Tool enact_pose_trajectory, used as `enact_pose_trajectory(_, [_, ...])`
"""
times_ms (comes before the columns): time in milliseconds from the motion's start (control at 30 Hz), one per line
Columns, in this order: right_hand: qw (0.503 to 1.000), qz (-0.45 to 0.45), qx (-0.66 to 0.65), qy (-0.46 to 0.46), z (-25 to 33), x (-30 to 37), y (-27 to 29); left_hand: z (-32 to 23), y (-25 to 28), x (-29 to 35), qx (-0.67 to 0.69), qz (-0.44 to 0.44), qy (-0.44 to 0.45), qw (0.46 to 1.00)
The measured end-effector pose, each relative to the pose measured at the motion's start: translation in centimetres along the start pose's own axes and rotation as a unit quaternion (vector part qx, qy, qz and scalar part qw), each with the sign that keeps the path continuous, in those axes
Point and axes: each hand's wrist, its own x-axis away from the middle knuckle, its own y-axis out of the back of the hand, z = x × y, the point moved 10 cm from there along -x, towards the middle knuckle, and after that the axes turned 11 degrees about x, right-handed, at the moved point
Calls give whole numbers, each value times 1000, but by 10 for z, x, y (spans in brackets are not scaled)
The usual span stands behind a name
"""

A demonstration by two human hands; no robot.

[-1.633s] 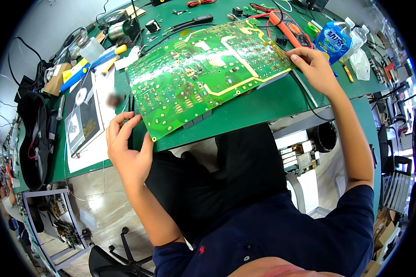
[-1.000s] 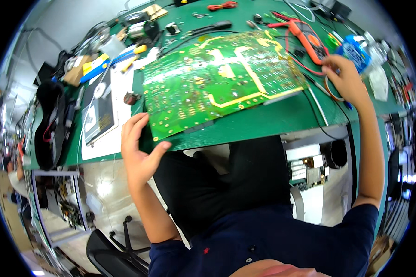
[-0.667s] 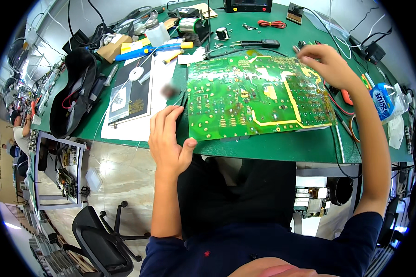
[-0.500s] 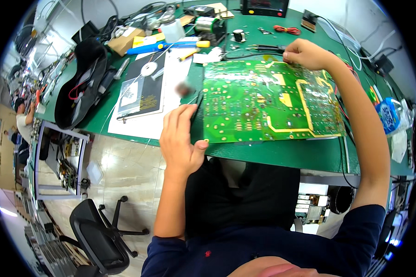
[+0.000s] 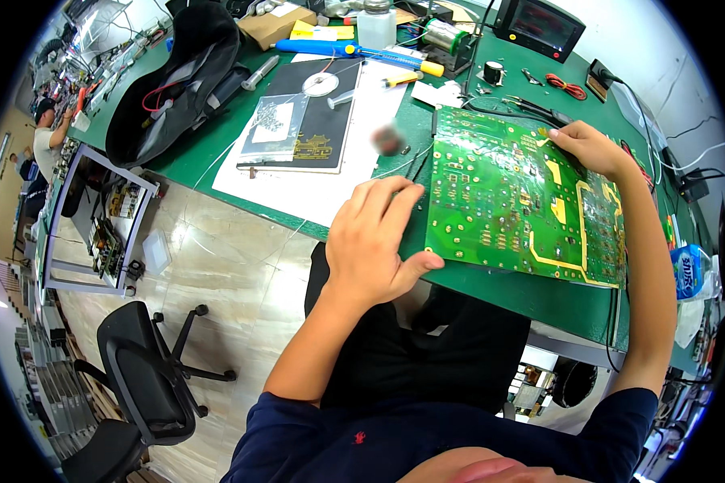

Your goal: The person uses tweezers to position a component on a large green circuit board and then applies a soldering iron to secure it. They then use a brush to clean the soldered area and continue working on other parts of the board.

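A large green circuit board (image 5: 515, 193) with gold traces and many solder joints lies slightly tilted on the green workbench before me. At its far right edge, my right hand (image 5: 592, 149) grips the board between thumb and bent fingers; the fingertips underneath are hidden. My left hand (image 5: 374, 237) is beside the near left corner, its thumb tip against that corner. The fingers of this hand are spread, their tips just off the board's left edge. A small dark reddish object (image 5: 388, 141), blurred, sits left of the board near a white sheet (image 5: 286, 193).
A black notebook (image 5: 322, 121) carries a clear bag of small parts (image 5: 274, 129). Beyond lie a blue desoldering pump (image 5: 314, 48), a solder reel (image 5: 443, 36) and red leads (image 5: 566, 87). A black case (image 5: 177, 88) stands left; an office chair (image 5: 141, 370) is on the floor.
The whole view has swung, so the bench appears more slanted and shifted right. My right hand stays at the board's far edge, my left by its near left corner.
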Motion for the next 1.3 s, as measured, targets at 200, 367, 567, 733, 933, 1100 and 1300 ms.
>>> enact_pose_trajectory(200, [991,-118,-10,-61,-8,29,9,-4,-3,-5,-14,14,-10,1000])
enact_pose_trajectory(367, [998,-10,5,-58,-9,36,-1,-6,-4,-9,-2,33,-14,999])
enact_pose_trajectory(567, [991,-95,-38,86,-5,52,24,-8,-8,-12,-22,42,-19,999])
enact_pose_trajectory(733, [955,-291,21,44,-53,96,76,-8,-15,-15,-36,50,-4,998])
enact_pose_trajectory(933, [958,-266,95,-49,-101,125,72,1,-18,-1,-56,63,40,996])
enact_pose_trajectory(1100, [973,-108,133,-157,-136,73,47,-4,-22,-9,-50,53,7,997])
enact_pose_trajectory(1300, [961,-198,156,-115,-111,30,58,-5,-6,-8,-53,37,-11,998])
